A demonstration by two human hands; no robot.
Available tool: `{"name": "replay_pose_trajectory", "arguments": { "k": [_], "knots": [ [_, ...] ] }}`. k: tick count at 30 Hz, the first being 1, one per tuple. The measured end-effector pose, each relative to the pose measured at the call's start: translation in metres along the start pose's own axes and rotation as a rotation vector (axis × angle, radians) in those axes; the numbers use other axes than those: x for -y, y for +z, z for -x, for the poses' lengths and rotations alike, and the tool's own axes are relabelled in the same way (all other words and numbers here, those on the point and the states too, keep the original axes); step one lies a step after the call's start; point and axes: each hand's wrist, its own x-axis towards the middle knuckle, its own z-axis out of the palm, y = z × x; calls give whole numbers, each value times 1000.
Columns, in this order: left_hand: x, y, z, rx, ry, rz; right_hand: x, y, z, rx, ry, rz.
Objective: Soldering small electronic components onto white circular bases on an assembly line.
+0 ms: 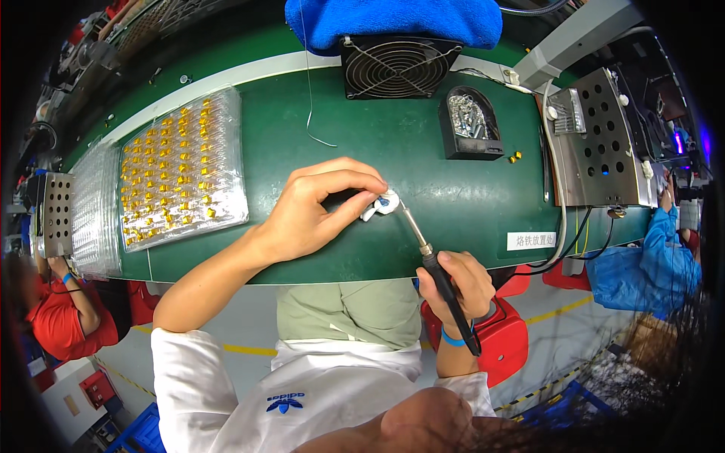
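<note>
My left hand [317, 211] pinches a small white part [381, 204] between thumb and fingers, just above the green bench [302, 151]. My right hand [457, 283] grips the black handle of a soldering iron [434, 264]. Its metal tip points up and to the left and touches the white part. A thin solder wire [310, 90] hangs down at the back of the bench and ends above my left hand.
A clear tray of several small yellow parts [181, 170] lies to the left, with empty clear trays [94, 208] beside it. A black fan [396, 68], a black stand with metal wool [470, 121] and a perforated metal box [596, 143] stand behind. Other people work at both sides.
</note>
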Motion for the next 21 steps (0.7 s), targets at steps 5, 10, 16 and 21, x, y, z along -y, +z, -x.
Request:
{"name": "replay_pose_trajectory", "arguments": {
  "k": [5,10,16,21],
  "knots": [
    [0,1,-1,3,18,-24,0,1,1,-31,2,-13],
    [0,1,-1,-3,27,-34,0,1,-4,6,-28,-25],
    [1,3,-1,-23,48,-48,0,3,-7,27,-56,3],
    [0,2,-1,-27,49,-61,1,2,-6,73,-55,36]
  ]
}}
